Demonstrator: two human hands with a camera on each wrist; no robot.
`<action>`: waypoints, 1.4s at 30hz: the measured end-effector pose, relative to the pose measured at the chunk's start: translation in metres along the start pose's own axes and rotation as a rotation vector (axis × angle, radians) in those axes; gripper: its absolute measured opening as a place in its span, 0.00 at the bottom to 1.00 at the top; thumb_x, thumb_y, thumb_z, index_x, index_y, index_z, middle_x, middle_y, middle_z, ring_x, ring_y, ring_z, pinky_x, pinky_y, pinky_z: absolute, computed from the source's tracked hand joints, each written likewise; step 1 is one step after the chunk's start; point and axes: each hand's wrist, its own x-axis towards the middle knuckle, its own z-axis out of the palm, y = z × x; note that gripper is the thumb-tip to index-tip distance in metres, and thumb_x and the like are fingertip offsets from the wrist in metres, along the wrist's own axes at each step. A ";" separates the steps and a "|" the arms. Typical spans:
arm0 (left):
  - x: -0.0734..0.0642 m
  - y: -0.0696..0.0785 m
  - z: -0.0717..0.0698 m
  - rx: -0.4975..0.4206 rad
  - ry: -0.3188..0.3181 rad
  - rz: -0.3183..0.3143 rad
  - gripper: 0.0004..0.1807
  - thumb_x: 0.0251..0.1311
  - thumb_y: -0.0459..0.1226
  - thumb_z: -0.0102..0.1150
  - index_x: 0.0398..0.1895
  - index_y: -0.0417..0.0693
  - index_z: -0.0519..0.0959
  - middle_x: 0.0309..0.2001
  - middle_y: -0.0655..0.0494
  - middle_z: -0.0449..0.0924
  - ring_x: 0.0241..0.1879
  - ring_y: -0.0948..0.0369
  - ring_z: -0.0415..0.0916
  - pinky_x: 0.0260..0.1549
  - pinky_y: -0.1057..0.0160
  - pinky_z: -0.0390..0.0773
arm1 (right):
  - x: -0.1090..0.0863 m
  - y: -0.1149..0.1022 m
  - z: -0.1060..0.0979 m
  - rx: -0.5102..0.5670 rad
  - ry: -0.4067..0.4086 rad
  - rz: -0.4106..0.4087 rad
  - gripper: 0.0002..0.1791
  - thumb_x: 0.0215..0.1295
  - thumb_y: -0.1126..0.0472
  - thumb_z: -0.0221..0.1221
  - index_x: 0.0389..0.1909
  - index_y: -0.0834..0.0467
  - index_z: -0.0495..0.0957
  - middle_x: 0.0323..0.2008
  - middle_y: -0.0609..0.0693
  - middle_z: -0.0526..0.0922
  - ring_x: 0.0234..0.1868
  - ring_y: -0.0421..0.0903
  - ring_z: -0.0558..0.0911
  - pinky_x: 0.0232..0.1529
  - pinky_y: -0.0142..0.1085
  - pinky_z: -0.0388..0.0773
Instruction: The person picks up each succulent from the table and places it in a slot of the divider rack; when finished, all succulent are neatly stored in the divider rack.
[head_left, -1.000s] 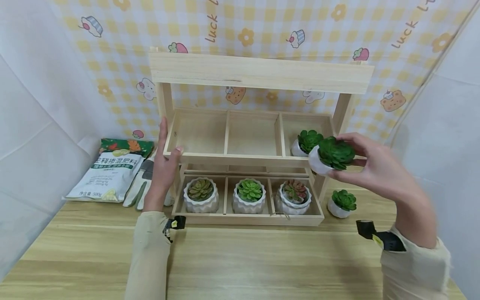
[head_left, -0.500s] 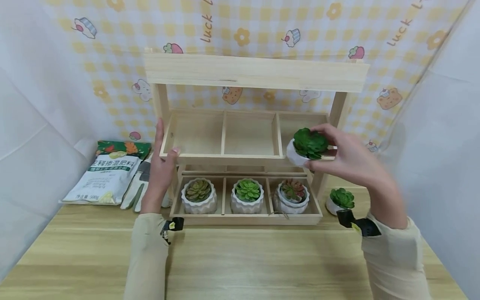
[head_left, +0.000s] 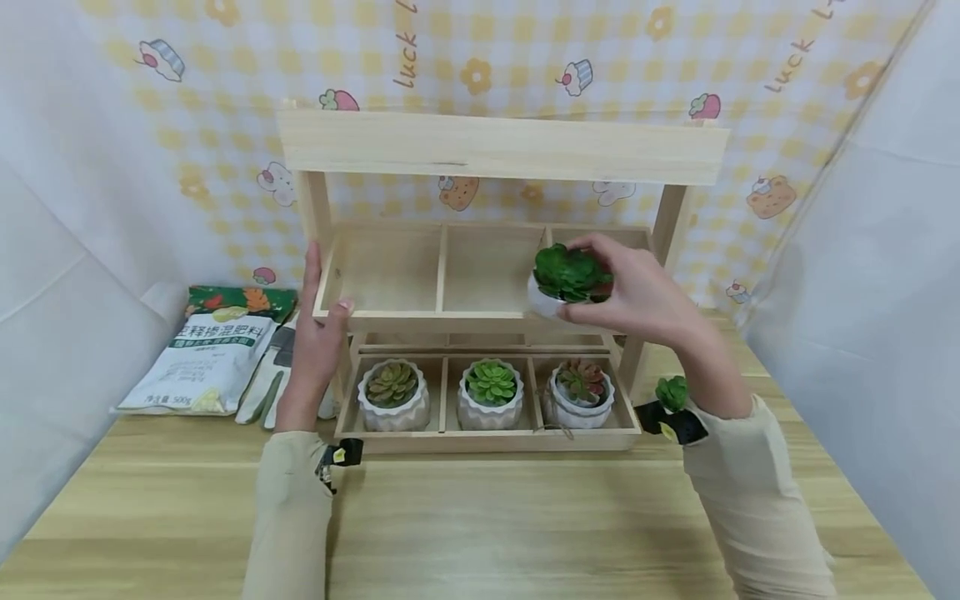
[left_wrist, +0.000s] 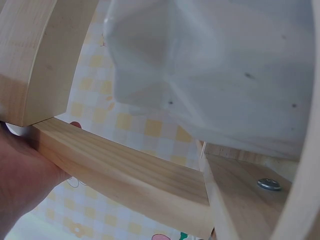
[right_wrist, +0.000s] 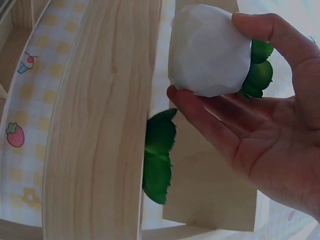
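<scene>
My right hand (head_left: pixel 637 292) grips a dark green potted succulent (head_left: pixel 570 273), fingers and thumb about its small white pot. It is in front of the upper tray, overlapping the divider between the middle and right compartments. The faceted pot (right_wrist: pixel 210 50) shows clearly in the right wrist view. Another succulent (right_wrist: pixel 157 155) peeks past the board there; my hand hides it in the head view. My left hand (head_left: pixel 315 350) holds the upper tray's left end on the two-tier wooden plant stand (head_left: pixel 502 146), thumb over the front edge and fingers outside.
Three ridged white pots with succulents, olive (head_left: pixel 393 383), bright green (head_left: pixel 491 382) and reddish (head_left: pixel 581 381), fill the lower tray. A small succulent (head_left: pixel 672 392) on the table is partly hidden by my right wrist strap. Left lie a fertilizer bag (head_left: pixel 206 350) and gloves (head_left: pixel 262 383).
My right hand has carried the potted succulent leftward, from the right end of the upper tray to the divider beside its middle compartment. The left hand keeps its hold on the stand.
</scene>
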 end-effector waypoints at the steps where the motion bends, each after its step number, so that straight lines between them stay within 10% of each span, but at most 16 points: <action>1: -0.001 0.000 0.000 -0.005 0.002 0.000 0.41 0.60 0.40 0.45 0.72 0.78 0.41 0.72 0.64 0.38 0.68 0.54 0.47 0.57 0.40 0.53 | 0.003 0.000 0.002 0.005 -0.006 -0.007 0.34 0.50 0.55 0.67 0.59 0.60 0.67 0.41 0.56 0.80 0.35 0.48 0.79 0.36 0.43 0.75; 24: -0.001 -0.001 -0.001 0.010 0.011 -0.004 0.41 0.59 0.41 0.45 0.72 0.78 0.41 0.72 0.65 0.37 0.68 0.54 0.46 0.57 0.38 0.53 | 0.060 -0.020 0.037 -0.098 -0.108 0.025 0.37 0.50 0.58 0.68 0.60 0.65 0.64 0.51 0.60 0.75 0.47 0.54 0.76 0.48 0.45 0.71; 35: -0.009 0.022 0.003 -0.007 -0.001 0.009 0.40 0.59 0.39 0.44 0.74 0.69 0.41 0.73 0.61 0.36 0.68 0.53 0.45 0.59 0.41 0.51 | 0.074 -0.016 0.045 -0.069 -0.150 0.104 0.38 0.51 0.61 0.65 0.62 0.66 0.61 0.50 0.61 0.74 0.50 0.55 0.73 0.51 0.45 0.69; 42: -0.002 0.005 -0.001 -0.005 0.007 0.027 0.41 0.59 0.41 0.45 0.73 0.73 0.42 0.72 0.64 0.37 0.68 0.54 0.46 0.58 0.41 0.52 | 0.063 -0.023 0.040 -0.036 -0.192 0.121 0.47 0.56 0.44 0.62 0.68 0.64 0.52 0.60 0.60 0.68 0.59 0.54 0.68 0.55 0.46 0.66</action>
